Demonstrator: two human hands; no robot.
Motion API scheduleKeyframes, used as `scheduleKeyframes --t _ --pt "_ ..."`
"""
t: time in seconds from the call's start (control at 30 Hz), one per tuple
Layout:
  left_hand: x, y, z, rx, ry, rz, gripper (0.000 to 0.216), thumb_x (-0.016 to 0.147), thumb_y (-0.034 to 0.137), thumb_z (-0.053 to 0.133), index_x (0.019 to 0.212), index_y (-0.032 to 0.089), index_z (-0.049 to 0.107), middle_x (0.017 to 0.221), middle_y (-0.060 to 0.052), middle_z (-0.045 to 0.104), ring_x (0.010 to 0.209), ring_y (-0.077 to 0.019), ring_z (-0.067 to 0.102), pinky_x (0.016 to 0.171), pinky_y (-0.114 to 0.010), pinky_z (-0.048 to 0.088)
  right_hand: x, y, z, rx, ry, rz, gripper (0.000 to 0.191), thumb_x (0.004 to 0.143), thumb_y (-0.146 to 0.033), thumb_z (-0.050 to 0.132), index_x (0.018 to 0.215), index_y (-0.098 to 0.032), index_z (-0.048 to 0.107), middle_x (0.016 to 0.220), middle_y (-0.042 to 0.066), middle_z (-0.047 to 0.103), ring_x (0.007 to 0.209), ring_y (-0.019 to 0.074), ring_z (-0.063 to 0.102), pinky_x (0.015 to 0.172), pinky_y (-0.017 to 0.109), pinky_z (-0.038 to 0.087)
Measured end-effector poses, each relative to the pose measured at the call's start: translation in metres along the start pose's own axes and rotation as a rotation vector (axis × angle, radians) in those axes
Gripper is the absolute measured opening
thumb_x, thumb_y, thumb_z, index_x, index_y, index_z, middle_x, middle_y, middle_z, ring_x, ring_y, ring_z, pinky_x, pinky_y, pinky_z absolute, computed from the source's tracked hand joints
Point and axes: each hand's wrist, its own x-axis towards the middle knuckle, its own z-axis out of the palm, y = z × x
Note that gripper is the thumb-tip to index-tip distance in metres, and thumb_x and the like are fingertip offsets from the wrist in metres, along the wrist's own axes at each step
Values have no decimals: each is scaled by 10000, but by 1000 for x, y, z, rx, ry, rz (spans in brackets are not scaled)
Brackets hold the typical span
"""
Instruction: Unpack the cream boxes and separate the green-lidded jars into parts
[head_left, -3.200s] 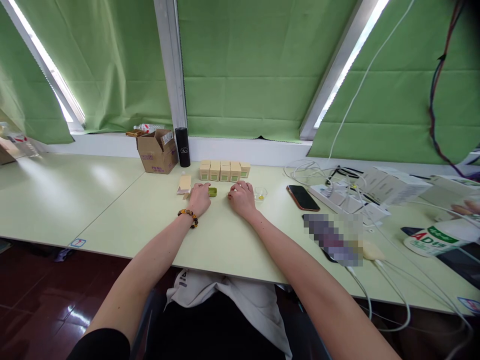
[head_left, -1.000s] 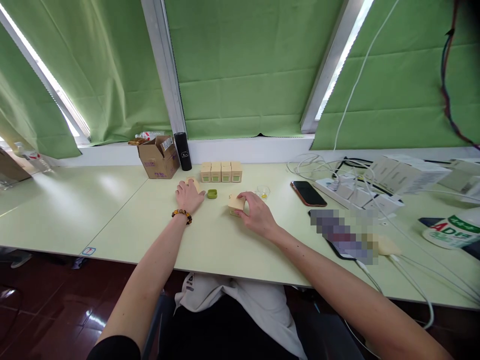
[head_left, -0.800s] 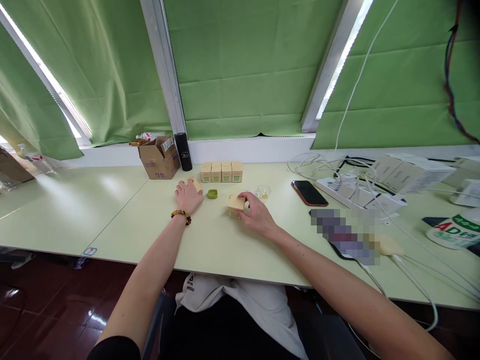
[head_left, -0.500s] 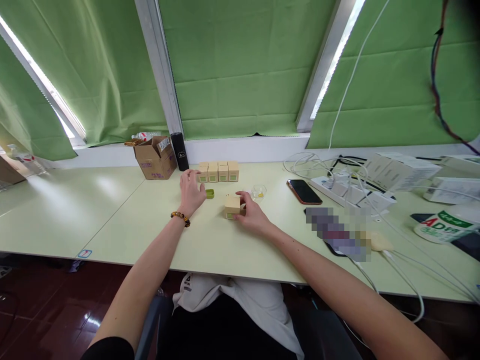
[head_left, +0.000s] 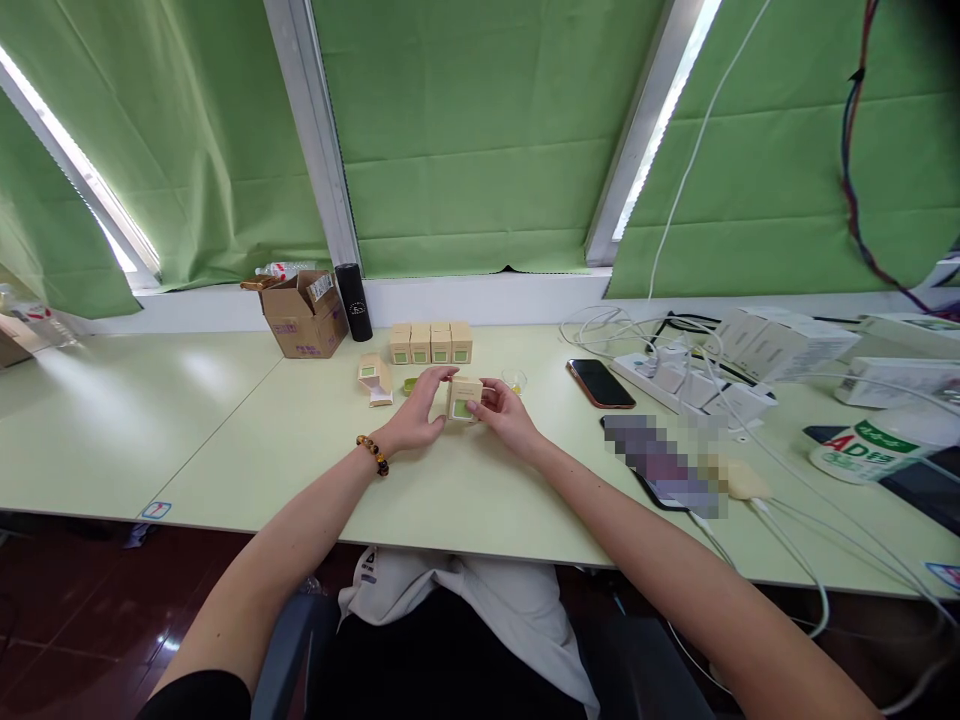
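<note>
A small tan box (head_left: 463, 398) with a green label is held just above the pale green table (head_left: 225, 420) between both hands. My left hand (head_left: 415, 412), with a bead bracelet at the wrist, curls round its left side. My right hand (head_left: 504, 412) pinches its right side. Behind them a row of several like boxes (head_left: 430, 343) stands near the sill. An opened flat box (head_left: 373, 376) lies left of my left hand, with a small green lid (head_left: 409, 384) beside it. A small clear dish (head_left: 514, 381) with something yellow sits behind my right hand.
A cardboard carton (head_left: 302, 315) and a black cylinder (head_left: 354, 301) stand at the back left. A phone (head_left: 598, 382), a power strip (head_left: 690, 385) with white cables, white boxes (head_left: 772, 345) and a white-green packet (head_left: 870, 450) crowd the right side.
My right hand took one box from the row's right end and drew it toward me. My left hand left the flat box and came across to grip the same box.
</note>
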Motion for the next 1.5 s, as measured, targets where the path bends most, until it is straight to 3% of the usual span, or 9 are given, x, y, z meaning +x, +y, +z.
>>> scheduleKeyframes --t 0.13,0.27,0.53,0.67,0.83,0.97,1.1,1.33,1.5 --pt "-5 -2 4 -95 0 -45 823 802 113 638 1548 272 327 1553 -158 442 1404 -315 495 1152 -523 478 0 -2 1 -34 29 -20 685 701 -648 876 1183 -265 576 1053 65 744 970 241 720 865 446 629" --pt "-4 -7 6 -233 36 -151 705 843 129 593 1500 274 382 1543 -143 458 1276 -257 601 1012 -428 556 0 -5 2 -58 32 -15 678 691 -593 899 1186 -270 567 1076 70 757 978 243 726 929 467 612" --pt "-8 -18 17 -78 39 -280 576 789 62 607 1336 235 555 1374 -99 570 1096 -203 648 946 -383 585 -2 11 1 -317 -16 -27 567 654 -387 874 1104 -247 559 1110 61 694 1037 241 678 993 477 560" --pt "-8 -21 18 -96 71 -295 607 745 4 564 1313 219 551 1337 -103 565 978 -166 671 865 -343 590 -5 7 -3 -568 19 -76 567 653 -351 840 1143 -258 570 1126 55 634 1042 255 623 928 462 553" --pt "-8 -28 17 -81 141 -376 581 739 -3 531 1277 216 554 1267 -95 575 782 -121 652 742 -311 564 -6 -6 -10 -661 132 -51 445 769 -292 667 1198 -275 551 1087 44 599 846 212 626 776 413 548" --pt "-8 -29 15 -32 164 -376 576 740 7 533 1278 211 548 1272 -106 574 773 -128 643 726 -324 552 -8 -11 -8 -601 105 -71 435 761 -225 591 1190 -272 535 1122 61 615 809 201 631 736 392 538" --pt "-8 -25 14 -16 155 -363 597 724 -1 525 1281 216 539 1259 -104 583 789 -139 644 711 -323 538 -11 -14 -5 -569 67 -142 523 738 -204 589 1248 -277 502 1194 86 621 934 237 642 707 367 526" --pt "-8 -19 14 -2 218 -343 573 718 -20 506 1244 205 551 1224 -96 591 810 -144 624 656 -295 498 -19 -10 10 -776 54 -114 783 779 -477 768 1441 -268 404 1352 151 557 1211 345 570 894 489 550" --pt "-7 -20 16 -21 298 -282 571 692 -50 485 1199 205 557 1200 -89 602 832 -143 615 675 -286 491 -17 -4 12 -671 69 -93 661 806 -403 716 1395 -271 447 1325 127 604 1156 312 608 919 484 548"
